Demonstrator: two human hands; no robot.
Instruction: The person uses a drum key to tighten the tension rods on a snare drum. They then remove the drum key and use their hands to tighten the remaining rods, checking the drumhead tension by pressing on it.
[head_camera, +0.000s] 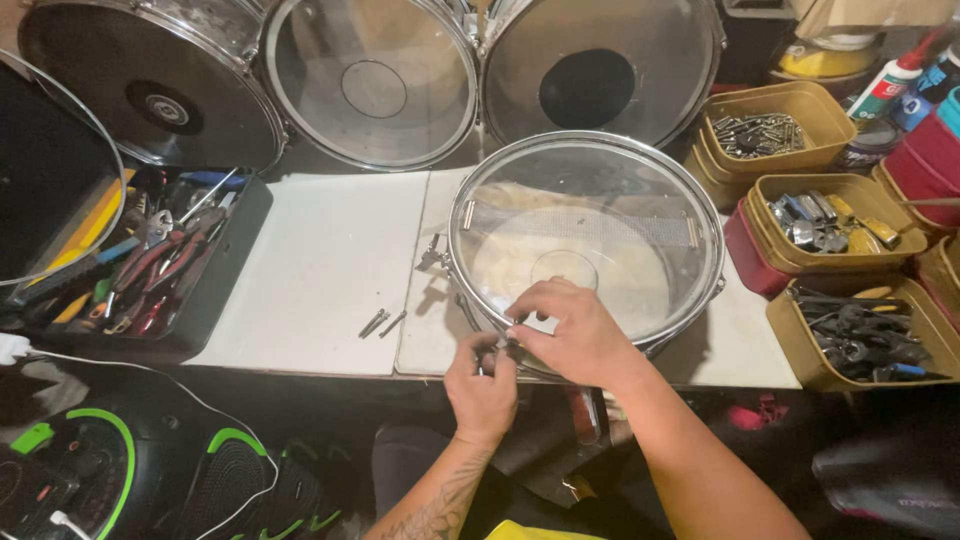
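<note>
A: What is under the hands?

B: A shallow chrome-rimmed snare drum with a clear head; the right hand presses curled fingers on its near rim, and just below, the left hand pinches a small metal fitting. I'd steady the rim and turn slowly.

A: And the containers?

B: Left of the hands, a black tray of pliers; right, tan tubs of metal hardware. Two loose screws lie between.
</note>
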